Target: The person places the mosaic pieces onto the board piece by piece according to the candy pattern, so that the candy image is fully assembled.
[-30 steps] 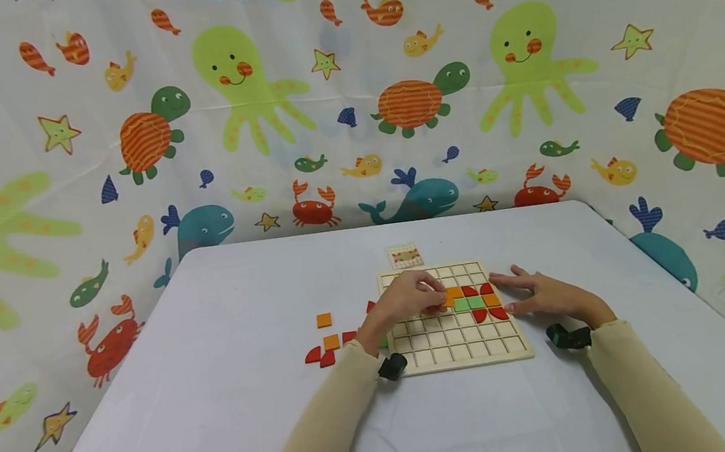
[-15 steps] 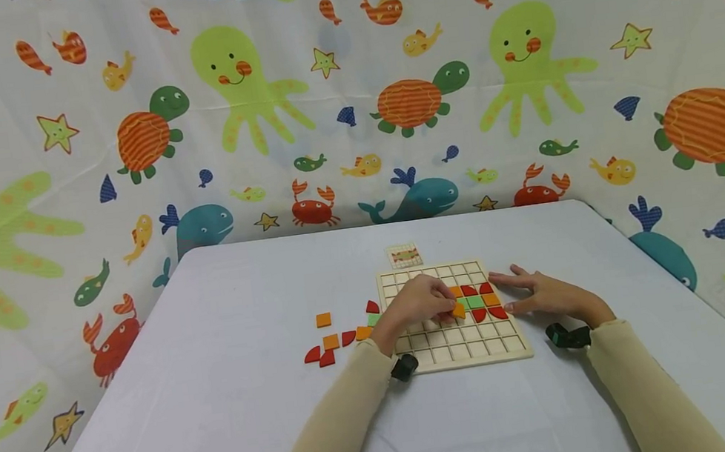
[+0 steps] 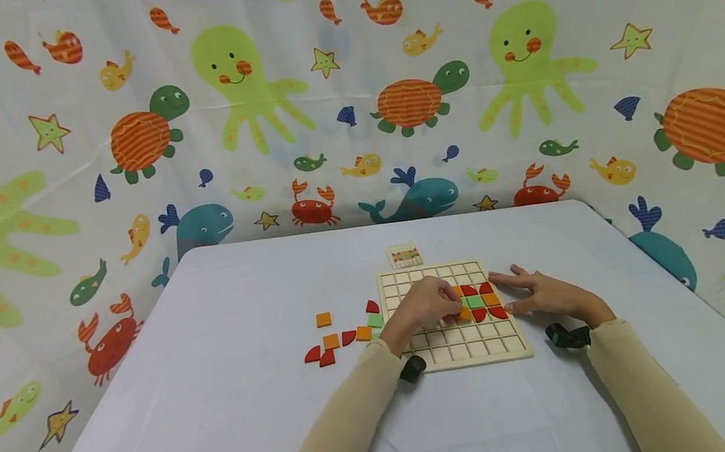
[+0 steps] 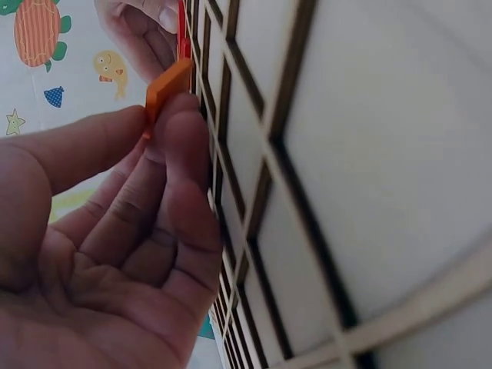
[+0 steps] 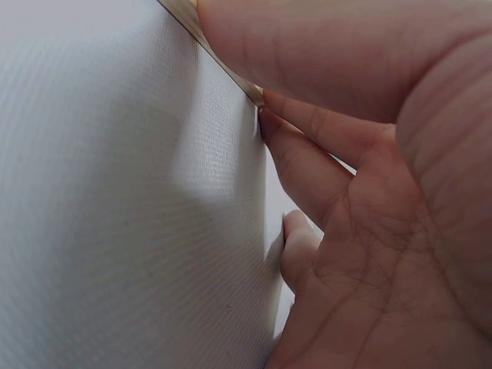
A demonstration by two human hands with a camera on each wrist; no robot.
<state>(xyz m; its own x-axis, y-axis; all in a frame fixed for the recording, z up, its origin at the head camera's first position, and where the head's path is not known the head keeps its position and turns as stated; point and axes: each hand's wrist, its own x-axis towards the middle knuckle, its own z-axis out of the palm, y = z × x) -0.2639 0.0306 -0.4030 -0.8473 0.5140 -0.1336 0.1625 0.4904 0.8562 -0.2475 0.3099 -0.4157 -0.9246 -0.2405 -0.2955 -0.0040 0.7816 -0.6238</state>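
Note:
Thumb and forefinger of my left hand pinch an orange square tile, tilted close over the wooden grid board. In the head view that tile is at the near-left end of the pattern set into the board. A green square tile, red quarter-circle tiles and an orange tile lie in its cells. My right hand rests at the board's right side, fingers spread and fairly straight, with thumb and fingertips against the edge.
Left of the board lie loose tiles: orange squares, red quarter circles and a green square. Behind it is a small pattern card on the white table. A printed curtain hangs behind.
My left hand has moved slightly right and nearer with the orange tile, from over the pattern's left end to its near row. The right hand stays in place.

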